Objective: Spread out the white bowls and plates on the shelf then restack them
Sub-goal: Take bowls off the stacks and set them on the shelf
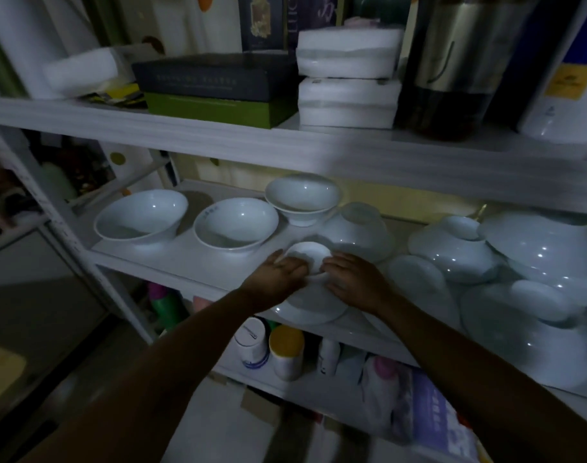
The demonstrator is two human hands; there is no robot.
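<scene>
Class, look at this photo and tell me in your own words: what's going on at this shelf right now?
A person is working at the middle shelf with both bare hands. The left hand and right hand meet on either side of a small white dish; the dim picture hides whether they hold it. A white plate lies under the hands at the shelf's front edge. Three upright white bowls stand to the left, and upturned bowls crowd the right.
</scene>
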